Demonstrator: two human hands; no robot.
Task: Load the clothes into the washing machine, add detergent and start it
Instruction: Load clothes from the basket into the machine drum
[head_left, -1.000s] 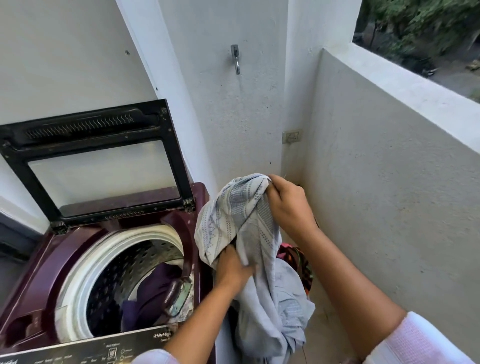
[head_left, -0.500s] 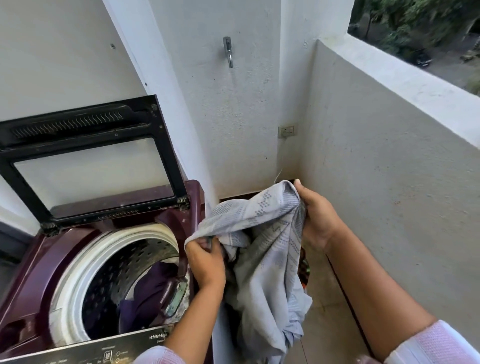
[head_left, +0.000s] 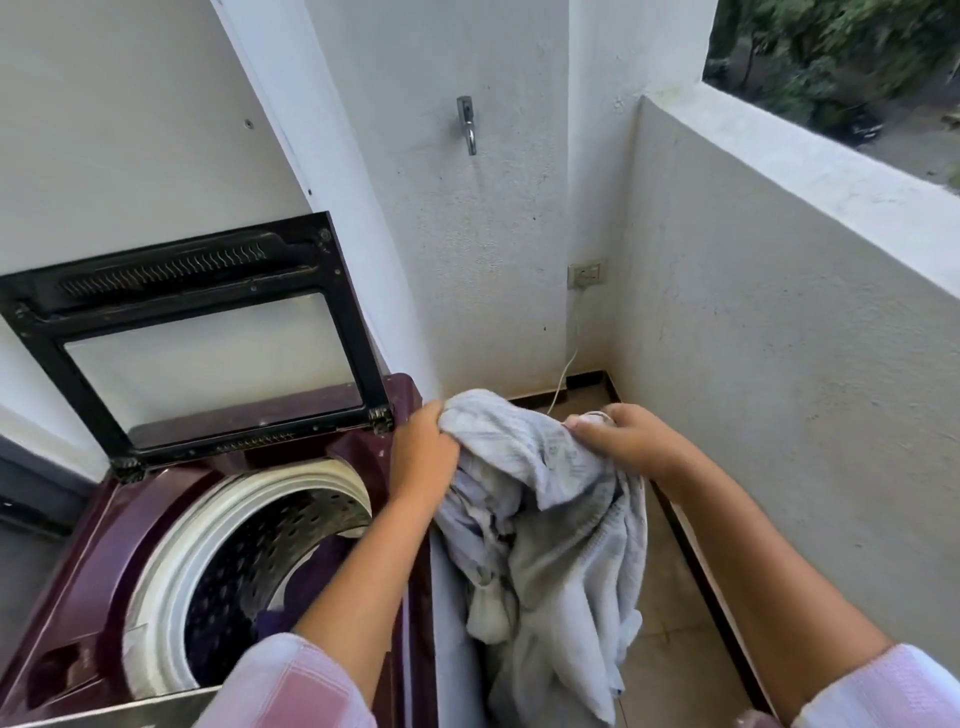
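Both hands grip a pale grey cloth (head_left: 550, 519) at centre frame: the left hand (head_left: 423, 457) bunches its left edge, the right hand (head_left: 623, 441) pinches its top right. The cloth hangs just right of the open washer (head_left: 104, 519) at lower left.

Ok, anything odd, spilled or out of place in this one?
Nothing stands out. The lid of the washing machine is up; left hand and right hand grip a pale cloth beside it.

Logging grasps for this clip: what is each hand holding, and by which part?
Both hands grip one pale grey cloth by its bunched top: left hand at the end nearer the washing machine, right hand at the other.
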